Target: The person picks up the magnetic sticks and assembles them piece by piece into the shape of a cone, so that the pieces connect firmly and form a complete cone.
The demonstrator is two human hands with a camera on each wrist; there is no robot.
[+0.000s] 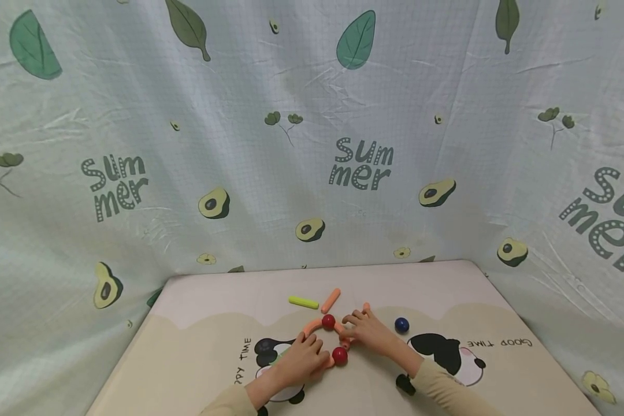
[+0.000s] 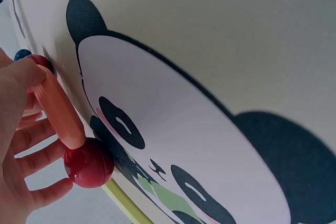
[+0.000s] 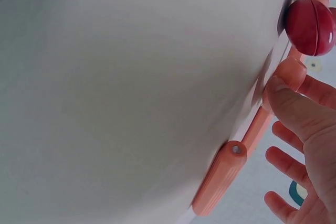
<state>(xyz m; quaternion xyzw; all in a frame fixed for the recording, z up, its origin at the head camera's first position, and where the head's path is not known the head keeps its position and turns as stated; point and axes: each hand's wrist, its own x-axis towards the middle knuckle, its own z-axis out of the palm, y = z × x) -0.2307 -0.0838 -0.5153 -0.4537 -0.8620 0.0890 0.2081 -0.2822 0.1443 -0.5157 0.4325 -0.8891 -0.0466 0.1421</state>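
Orange magnetic-looking rods and two red balls form a rough ring between the hands. One red ball is at the ring's far side, another red ball at its near right. The left hand is at the ring's near left; in the left wrist view its thumb and fingers hold a curved orange rod, which touches a red ball. On the right side, the right hand pinches a short orange rod near a red ball. Its other fingers are spread.
Beyond the ring lie a yellow-green rod and a straight orange rod. Another orange rod pokes out past the right hand. A blue ball sits right of that hand. A printed curtain hangs behind the table.
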